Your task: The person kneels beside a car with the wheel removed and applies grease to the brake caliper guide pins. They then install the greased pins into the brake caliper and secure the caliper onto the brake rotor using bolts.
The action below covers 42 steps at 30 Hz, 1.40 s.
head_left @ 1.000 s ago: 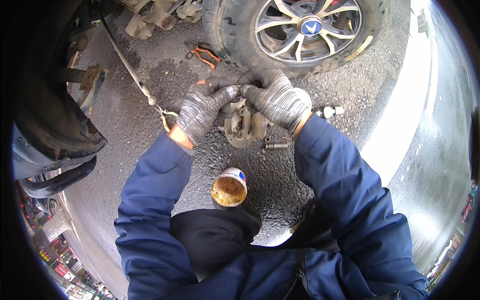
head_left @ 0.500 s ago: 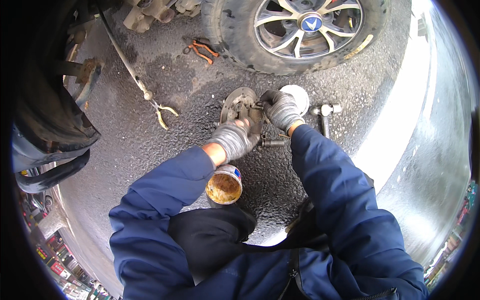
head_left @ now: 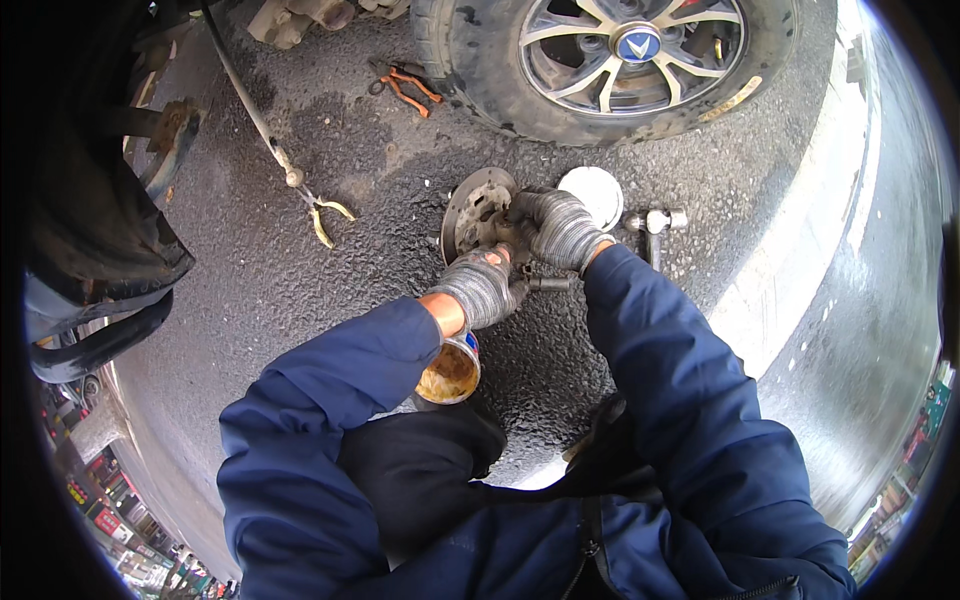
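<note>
My gloved left hand (head_left: 480,290) is closed round the lower side of a round, greasy metal brake plate (head_left: 466,218), which has holes and a raised middle. My right hand (head_left: 560,230), in the same grey glove, curls over the plate's right side. Its fingertips are partly hidden, so I cannot make out any small part between them. Close below the right hand lies a dark metal cylinder (head_left: 548,285). An opened can of yellow-brown grease (head_left: 448,375) stands below my left wrist, partly covered by the sleeve.
A white round lid (head_left: 594,193) and a ball-peen hammer (head_left: 655,222) lie right of my hands. Ahead rests a wheel with a tyre (head_left: 610,130). Orange-handled pliers (head_left: 408,90), yellow-handled pliers (head_left: 322,218) and a long rod (head_left: 245,95) are on the asphalt. A dark vehicle part (head_left: 110,240) juts in at left.
Both hands have shifted slightly at the plate; the left has moved a little down and right, its forearm now covering more of the can. More of the plate's face shows.
</note>
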Each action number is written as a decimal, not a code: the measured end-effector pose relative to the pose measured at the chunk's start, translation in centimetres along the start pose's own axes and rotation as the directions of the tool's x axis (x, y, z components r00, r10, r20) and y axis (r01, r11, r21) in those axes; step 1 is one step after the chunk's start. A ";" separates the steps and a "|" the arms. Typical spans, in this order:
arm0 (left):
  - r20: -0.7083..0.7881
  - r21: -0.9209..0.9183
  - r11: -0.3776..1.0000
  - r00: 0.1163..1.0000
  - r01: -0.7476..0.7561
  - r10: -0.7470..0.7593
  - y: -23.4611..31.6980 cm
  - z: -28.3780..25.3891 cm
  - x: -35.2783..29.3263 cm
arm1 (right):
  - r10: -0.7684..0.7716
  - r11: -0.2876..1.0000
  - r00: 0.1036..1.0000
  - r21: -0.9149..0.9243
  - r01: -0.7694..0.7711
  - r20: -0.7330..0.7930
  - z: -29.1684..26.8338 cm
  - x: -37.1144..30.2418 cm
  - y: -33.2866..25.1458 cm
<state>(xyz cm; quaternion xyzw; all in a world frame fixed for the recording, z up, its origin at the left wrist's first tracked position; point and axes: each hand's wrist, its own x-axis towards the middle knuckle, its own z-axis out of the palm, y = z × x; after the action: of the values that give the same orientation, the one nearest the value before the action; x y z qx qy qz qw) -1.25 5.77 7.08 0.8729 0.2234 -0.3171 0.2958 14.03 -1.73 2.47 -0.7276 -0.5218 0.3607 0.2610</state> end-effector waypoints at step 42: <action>-0.056 -0.085 0.995 0.998 -0.043 0.038 -2.0 2.1 0.4 | 0.647 0.703 0.755 -0.469 -0.534 0.110 -7.9 -3.6 6.3</action>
<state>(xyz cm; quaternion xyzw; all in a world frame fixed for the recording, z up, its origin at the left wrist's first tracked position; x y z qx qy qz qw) -3.03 5.97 4.78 0.8721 0.2272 -0.2772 0.3332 23.21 -7.22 3.40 -0.8392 -0.3517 0.4024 -0.1006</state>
